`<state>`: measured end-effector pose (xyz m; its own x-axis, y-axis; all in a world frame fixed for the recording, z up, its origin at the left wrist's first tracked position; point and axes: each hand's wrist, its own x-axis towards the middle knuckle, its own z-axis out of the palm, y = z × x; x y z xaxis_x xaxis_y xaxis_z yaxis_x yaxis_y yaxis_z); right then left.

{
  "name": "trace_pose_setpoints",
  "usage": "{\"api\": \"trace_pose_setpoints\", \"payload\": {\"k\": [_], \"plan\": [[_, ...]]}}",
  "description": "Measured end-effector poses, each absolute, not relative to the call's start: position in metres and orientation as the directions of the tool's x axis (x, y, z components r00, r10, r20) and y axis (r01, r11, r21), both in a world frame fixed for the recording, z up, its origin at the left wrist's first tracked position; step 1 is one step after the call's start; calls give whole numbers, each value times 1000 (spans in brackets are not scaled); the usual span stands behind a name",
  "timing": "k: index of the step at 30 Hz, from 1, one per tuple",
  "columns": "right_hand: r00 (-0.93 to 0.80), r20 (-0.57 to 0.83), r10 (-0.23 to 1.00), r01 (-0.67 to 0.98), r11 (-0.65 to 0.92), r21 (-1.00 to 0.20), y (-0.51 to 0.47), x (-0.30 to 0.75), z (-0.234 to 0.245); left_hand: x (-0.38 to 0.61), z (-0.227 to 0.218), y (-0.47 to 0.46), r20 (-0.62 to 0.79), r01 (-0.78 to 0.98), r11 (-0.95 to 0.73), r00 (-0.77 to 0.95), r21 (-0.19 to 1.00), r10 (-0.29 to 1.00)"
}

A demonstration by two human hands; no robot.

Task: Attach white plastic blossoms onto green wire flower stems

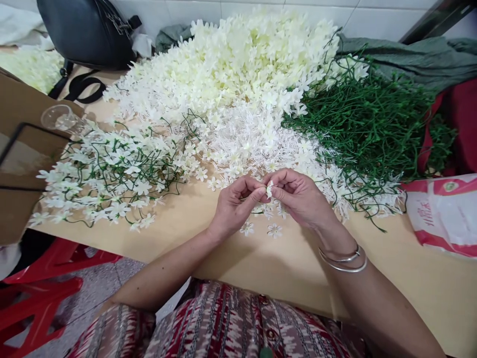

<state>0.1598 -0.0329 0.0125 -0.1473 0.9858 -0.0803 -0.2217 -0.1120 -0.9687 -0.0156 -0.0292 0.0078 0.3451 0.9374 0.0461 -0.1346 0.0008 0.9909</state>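
Observation:
Between the fingertips of both hands is a small white artificial flower (269, 189), held just above the table. My left hand (235, 203) pinches it from the left, thumb against forefinger. From the other side, my right hand (301, 198) grips it with thumb and curled fingers. Two loose white flower heads, one a five-petal blossom (275, 230), lie on the table just below the hands. Behind them spreads a heap of white and cream flower heads (238, 59), with thin white stamen pieces (257, 132) at its front.
White flowers on green stems (126, 169) lie at left beside a cardboard box (30, 109) and a clear plastic cup (59, 118). Green stems (367, 119) are piled at right, near a pink-and-white packet (445, 214). A black bag (87, 32) stands at back left; red stools (48, 293) below.

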Motion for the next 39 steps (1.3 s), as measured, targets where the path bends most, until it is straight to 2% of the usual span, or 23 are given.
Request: {"api": "trace_pose_setpoints", "payload": {"k": [3,6,9,11,14,15,16,18,20,23,25,27,30,34,37,39], "plan": [[-132,-70,989,-215,-97,-972,-34,160,14,-16,13,-29,71,-142,-19,368,990,927],[-96,-44,994,-193,-61,-979,-36,162,18,-24,26,-25,251,-75,-240,317,968,915],[-44,0,999,-167,-8,-986,-38,166,20,-50,42,-11,586,139,-584,34,800,810],[11,30,999,-137,31,-990,-39,171,20,-75,51,1,776,347,-699,-190,626,601],[78,67,995,-77,73,-994,-38,179,23,-112,60,11,846,678,-524,-303,515,438],[90,76,993,-49,81,-996,-38,181,24,-121,61,12,852,750,-436,-327,498,409],[100,84,991,-19,86,-996,-38,184,27,-126,61,11,837,784,-368,-327,500,440],[86,93,992,55,89,-995,-39,187,33,-126,60,8,854,818,-367,-260,443,452],[38,110,993,149,103,-983,-42,186,40,-113,56,3,882,795,-488,-119,360,456],[-75,157,985,331,173,-928,-53,173,45,-81,44,-7,808,678,-637,107,368,580],[-201,196,960,465,269,-843,-65,157,40,-64,33,-15,706,609,-685,273,400,654],[-270,277,922,615,387,-687,-79,139,26,-56,20,-23,583,560,-706,422,434,694],[-308,291,906,796,413,-442,-94,117,0,-57,5,-28,437,534,-670,509,516,742],[-280,287,916,883,363,-298,-92,118,-21,-61,-8,-27,317,526,-770,708,361,631],[-280,270,921,893,353,-279,-76,137,-21,-54,-13,-20,287,486,-851,801,199,525],[-274,325,905,878,374,-300,-63,150,-20,-43,-15,-9,265,453,-881,841,134,473]]}}
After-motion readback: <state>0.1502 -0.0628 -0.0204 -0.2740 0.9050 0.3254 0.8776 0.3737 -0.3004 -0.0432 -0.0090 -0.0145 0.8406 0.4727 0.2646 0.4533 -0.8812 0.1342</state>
